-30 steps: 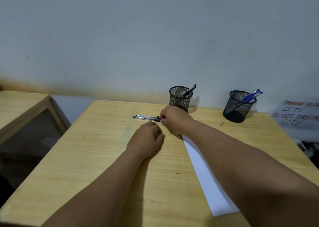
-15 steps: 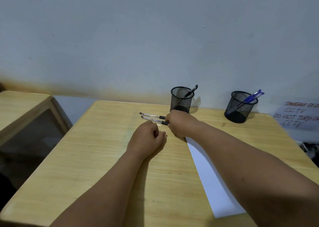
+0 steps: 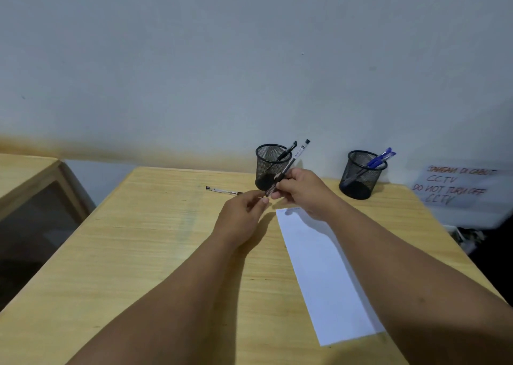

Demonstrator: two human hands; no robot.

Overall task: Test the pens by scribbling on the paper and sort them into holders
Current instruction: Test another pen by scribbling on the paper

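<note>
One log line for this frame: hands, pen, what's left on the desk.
right hand: holds pen | left hand: at its tip | spare pen: on desk

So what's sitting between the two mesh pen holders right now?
Nothing: in the head view the tabletop between the left holder and the right holder is bare wood. The right hand with its pen is nearer the camera.

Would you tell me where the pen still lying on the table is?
It lies flat on the table just left of the left mesh holder, beyond the left hand.
</note>
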